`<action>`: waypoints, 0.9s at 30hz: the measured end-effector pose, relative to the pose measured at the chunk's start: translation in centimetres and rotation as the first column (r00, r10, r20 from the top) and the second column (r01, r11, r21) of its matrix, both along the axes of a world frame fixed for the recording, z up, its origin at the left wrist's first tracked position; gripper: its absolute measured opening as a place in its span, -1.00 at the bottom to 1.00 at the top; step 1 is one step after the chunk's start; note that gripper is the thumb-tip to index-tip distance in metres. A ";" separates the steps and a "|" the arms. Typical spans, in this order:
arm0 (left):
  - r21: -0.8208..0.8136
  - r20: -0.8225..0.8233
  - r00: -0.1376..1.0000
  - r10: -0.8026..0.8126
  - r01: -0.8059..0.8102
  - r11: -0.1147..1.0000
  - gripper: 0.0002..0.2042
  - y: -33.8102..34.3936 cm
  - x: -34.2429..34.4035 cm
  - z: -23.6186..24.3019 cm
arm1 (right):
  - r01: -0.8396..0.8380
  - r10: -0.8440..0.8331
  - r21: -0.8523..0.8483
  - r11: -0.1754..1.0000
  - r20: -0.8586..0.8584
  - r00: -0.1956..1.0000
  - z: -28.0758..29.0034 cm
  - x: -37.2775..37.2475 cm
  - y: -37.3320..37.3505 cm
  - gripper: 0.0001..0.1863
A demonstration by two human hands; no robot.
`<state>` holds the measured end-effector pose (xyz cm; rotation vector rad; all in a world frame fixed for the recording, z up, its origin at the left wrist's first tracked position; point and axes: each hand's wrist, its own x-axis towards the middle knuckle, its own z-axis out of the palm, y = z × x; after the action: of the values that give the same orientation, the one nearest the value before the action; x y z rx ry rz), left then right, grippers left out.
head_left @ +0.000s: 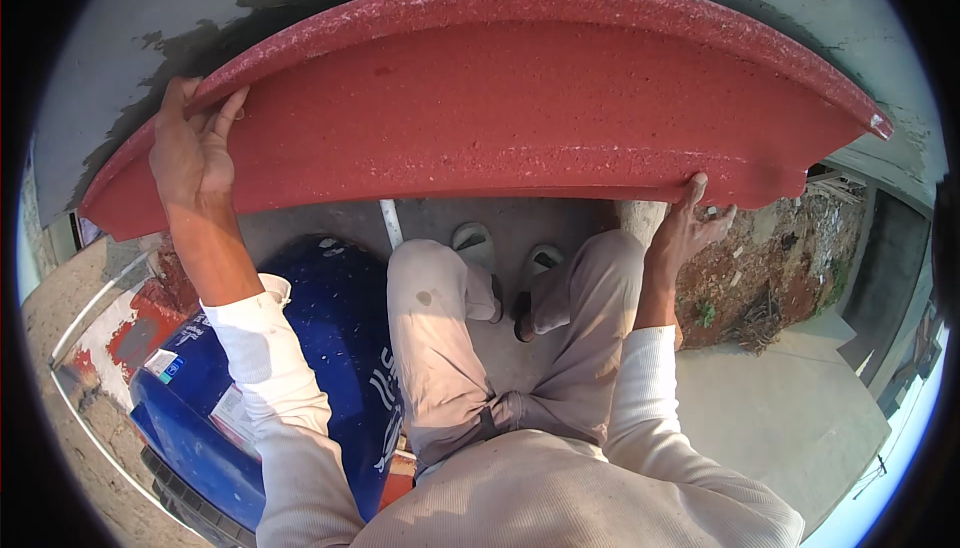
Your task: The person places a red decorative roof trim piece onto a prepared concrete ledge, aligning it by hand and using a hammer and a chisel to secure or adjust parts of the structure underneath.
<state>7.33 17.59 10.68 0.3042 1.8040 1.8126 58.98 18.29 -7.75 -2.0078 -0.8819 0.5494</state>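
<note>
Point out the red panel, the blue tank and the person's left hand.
Red panel (pixel 510 98): head view, on the middle of its broad face.
Blue tank (pixel 330 323): head view, on its curved side, right of the left sleeve.
Left hand (pixel 200 160): head view, on the middle of the hand.

Bright daylight whitens the sleeve (pixel 258 340) below the left fingers (pixel 233 108); the floor (pixel 432 223) farther right of them lies in dim shade. The red panel (pixel 520 98) beside them looks sharp, fisheye-bent, with black darkening the view's rim.
</note>
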 end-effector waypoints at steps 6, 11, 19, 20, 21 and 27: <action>0.098 -0.082 0.994 -0.070 0.078 0.992 -0.76 -0.3 2.0 0.7 | -0.439 0.186 0.268 0.858 0.635 0.750 -0.3 1.3 3.2 -0.14; 0.082 -0.124 0.981 -0.151 0.162 0.983 -0.61 -1.0 0.5 -0.1 | -0.514 0.066 0.351 0.783 0.775 0.629 -4.1 1.6 5.9 -0.22; 0.057 -0.205 0.977 -0.065 0.079 0.995 -0.80 -0.7 2.6 1.0 | -0.489 -0.079 0.526 0.696 0.733 0.676 -5.5 2.2 7.0 -0.28; 0.056 -0.171 0.983 -0.062 0.073 0.996 -0.79 -0.6 2.5 1.0 | -0.474 -0.095 0.514 0.715 0.743 0.663 -5.7 2.5 7.2 -0.28; 0.039 -0.133 0.990 -0.047 0.053 0.998 -0.79 -0.6 2.5 0.6 | -0.466 -0.102 0.528 0.710 0.732 0.674 -5.6 2.9 7.0 -0.28; 0.029 -0.225 0.970 -0.096 0.105 0.994 -0.77 0.3 4.3 1.0 | -0.530 -0.188 0.601 0.598 0.748 0.636 -6.4 4.2 8.2 -0.39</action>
<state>11.62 17.92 11.69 0.6273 1.8653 1.8047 63.23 26.50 -14.17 -1.2102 -1.5311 -0.6350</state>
